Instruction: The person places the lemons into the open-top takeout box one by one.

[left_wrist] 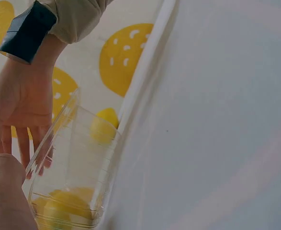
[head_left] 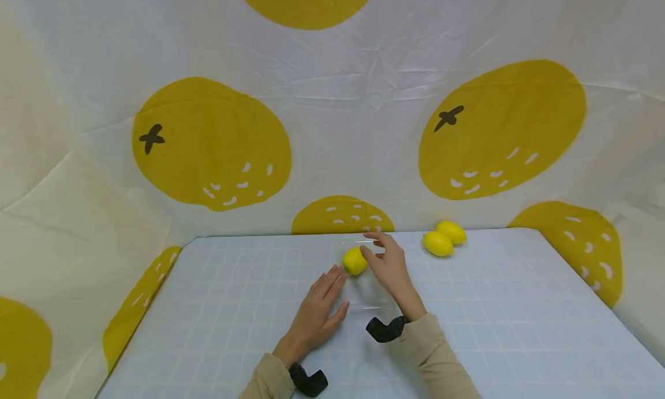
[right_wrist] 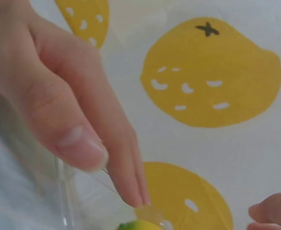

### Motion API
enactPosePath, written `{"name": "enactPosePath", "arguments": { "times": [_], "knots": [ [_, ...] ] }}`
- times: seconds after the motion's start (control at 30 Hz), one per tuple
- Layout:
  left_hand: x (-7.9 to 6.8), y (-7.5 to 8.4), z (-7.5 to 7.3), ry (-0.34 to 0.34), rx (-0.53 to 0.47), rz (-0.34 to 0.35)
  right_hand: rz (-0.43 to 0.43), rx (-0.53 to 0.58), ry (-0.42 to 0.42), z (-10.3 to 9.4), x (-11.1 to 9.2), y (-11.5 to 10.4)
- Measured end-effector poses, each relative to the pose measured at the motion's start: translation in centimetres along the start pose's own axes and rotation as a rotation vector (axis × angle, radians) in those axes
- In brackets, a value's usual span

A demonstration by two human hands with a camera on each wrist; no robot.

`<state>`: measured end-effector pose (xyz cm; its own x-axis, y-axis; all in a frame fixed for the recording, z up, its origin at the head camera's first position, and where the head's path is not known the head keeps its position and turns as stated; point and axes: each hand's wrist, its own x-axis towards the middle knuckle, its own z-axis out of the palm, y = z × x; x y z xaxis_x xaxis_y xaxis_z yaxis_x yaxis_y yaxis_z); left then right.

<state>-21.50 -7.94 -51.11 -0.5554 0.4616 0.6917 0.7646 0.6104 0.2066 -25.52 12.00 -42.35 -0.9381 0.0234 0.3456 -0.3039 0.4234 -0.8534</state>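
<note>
A clear plastic box [head_left: 371, 308] stands on the table with one yellow lemon [head_left: 355, 261] at its far left part. My left hand [head_left: 318, 312] lies along the box's left side, fingers straight, fingertips close to the lemon. Over the box's far right part is my right hand [head_left: 388, 267], its thumb and fingers spread apart beside the lemon. In the right wrist view, the top of the lemon [right_wrist: 142, 225] shows just below those fingers. The left wrist view shows the box wall [left_wrist: 78, 163] close to the left thumb [left_wrist: 8, 191].
Two more lemons, one in front [head_left: 437, 243] and one behind [head_left: 451, 232], sit together at the table's back right. The table has a pale checked cloth [head_left: 249, 306]. A white curtain [head_left: 358, 139] with large yellow fruit prints hangs behind it.
</note>
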Motion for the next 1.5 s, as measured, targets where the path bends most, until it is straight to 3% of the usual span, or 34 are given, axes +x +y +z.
{"name": "enactPosePath", "arguments": {
  "times": [0.33,0.57,0.77,0.93,1.13,1.5],
  "knots": [
    [-0.2,-0.1,-0.1,-0.031,0.002,-0.026,-0.140,0.052,0.110,-4.7,0.4,0.6],
    [-0.2,0.1,-0.1,-0.051,-0.011,-0.041,-0.094,-0.006,0.235,-8.2,0.4,2.6],
    [-0.2,0.2,-0.1,-0.071,-0.015,-0.065,-0.065,-0.009,0.283,-9.7,0.5,4.8],
    [-0.2,0.1,0.0,-0.080,-0.025,-0.072,-0.087,0.002,0.237,-9.5,1.0,7.2],
    [-0.2,0.1,0.0,-0.070,-0.021,-0.069,-0.193,-0.043,0.120,-8.2,1.3,9.8],
    [-0.2,0.0,0.0,-0.062,-0.020,-0.058,-0.259,-0.136,-0.003,-6.9,1.0,12.4]
  ]
}}
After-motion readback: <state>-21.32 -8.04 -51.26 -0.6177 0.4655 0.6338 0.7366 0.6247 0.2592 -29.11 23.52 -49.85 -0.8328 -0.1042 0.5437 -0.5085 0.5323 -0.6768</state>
